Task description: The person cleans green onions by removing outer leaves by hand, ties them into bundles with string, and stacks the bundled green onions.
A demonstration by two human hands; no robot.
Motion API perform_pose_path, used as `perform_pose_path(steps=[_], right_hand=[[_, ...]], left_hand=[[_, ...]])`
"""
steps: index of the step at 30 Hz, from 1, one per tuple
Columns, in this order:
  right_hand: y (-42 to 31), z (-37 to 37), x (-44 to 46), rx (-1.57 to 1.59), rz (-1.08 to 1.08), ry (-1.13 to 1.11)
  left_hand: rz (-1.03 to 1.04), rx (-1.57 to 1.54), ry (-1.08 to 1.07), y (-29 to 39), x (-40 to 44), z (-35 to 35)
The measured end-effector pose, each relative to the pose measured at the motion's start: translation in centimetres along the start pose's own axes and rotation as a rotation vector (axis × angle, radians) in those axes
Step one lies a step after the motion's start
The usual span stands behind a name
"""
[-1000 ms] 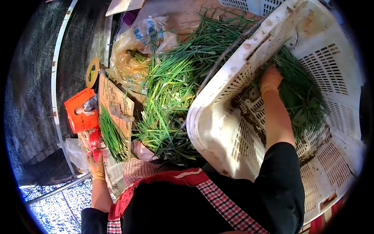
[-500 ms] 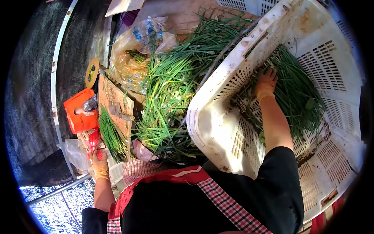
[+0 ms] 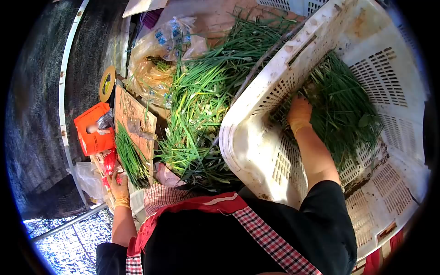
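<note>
My right hand (image 3: 299,111), in an orange glove, is inside the large white crate (image 3: 256,123), at the left edge of a heap of green stalks (image 3: 348,110). Its fingertips are hidden among the stalks, so its grip cannot be made out. My left hand (image 3: 120,187), also gloved, is at the lower left, with its fingers at a red bundle (image 3: 109,162); whether it grips the bundle is unclear. A small bunch of green stalks (image 3: 131,156) lies just right of the red bundle, along a wooden board (image 3: 135,114).
Loose green stalks (image 3: 197,110) are piled between the board and the crate. Behind them lies a crumpled plastic bag (image 3: 153,68). An orange packet (image 3: 95,130) and a tape roll (image 3: 107,84) are at the left. A thin dark rod (image 3: 256,68) runs beside the crate.
My right hand has moved left and down in the crate, from over the heap to its edge. My left hand has shifted slightly to the right beside the red bundle.
</note>
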State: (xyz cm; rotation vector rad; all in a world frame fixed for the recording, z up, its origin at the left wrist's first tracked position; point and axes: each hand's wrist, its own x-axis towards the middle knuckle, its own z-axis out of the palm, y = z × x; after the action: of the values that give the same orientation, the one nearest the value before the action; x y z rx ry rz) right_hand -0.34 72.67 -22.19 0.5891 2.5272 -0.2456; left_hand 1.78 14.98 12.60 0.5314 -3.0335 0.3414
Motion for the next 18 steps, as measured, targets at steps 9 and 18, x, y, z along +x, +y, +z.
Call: perform_pose_path(steps=[9, 18], right_hand=[[1.1, 0.3, 0.7, -0.03, 0.045, 0.046], [0.8, -1.0, 1.2, 0.193, 0.024, -0.214]], left_hand=[[-0.002, -0.121, -0.049, -0.7, 0.0, 0.3], [0.028, -0.102, 0.023, 0.7, -0.7, 0.8]])
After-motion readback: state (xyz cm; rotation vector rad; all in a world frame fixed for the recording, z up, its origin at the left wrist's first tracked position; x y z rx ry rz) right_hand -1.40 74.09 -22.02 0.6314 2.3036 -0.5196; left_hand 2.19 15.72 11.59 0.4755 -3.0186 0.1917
